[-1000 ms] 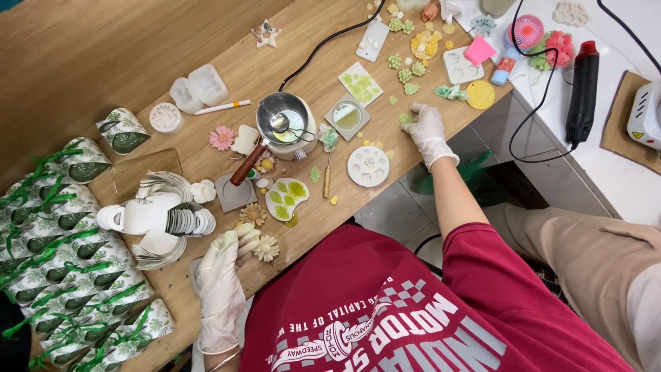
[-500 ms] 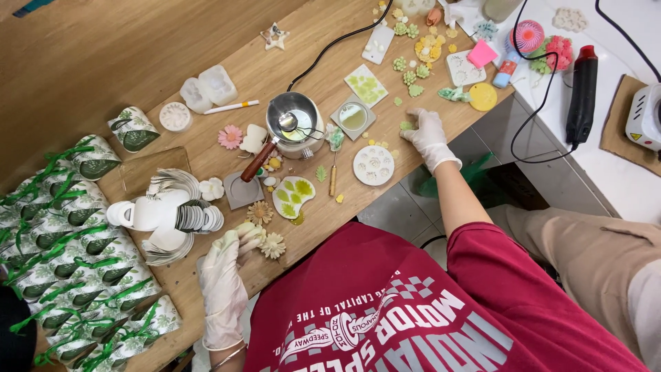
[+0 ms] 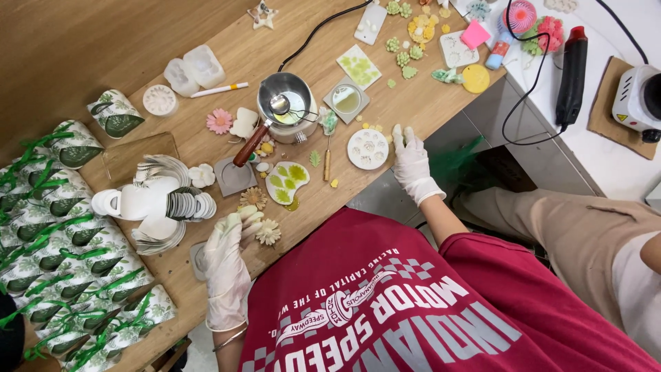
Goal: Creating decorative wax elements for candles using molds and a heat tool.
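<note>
Both my hands wear white gloves. My left hand [image 3: 224,265] lies on the wooden table [image 3: 82,48] near its front edge. Its fingertips are closed on a small cream piece [image 3: 246,219], right beside a cream flower casting [image 3: 268,233]. A grey mould [image 3: 197,258] is partly hidden under this hand. My right hand [image 3: 412,162] rests flat on the table's edge with the fingers apart and nothing in it. It lies just right of a round white mould [image 3: 367,148].
A metal melting pot [image 3: 288,102] with a wooden handle stands mid-table, its cable running to the back. A palette with green shapes [image 3: 286,182], a stack of white dishes [image 3: 162,200] and leaf-printed packets [image 3: 62,255] lie left. A black heat gun [image 3: 570,72] lies right.
My right hand has drawn back from the green pieces to the table edge beside the round mould. My left hand has slid forward toward the cream flower casting.
</note>
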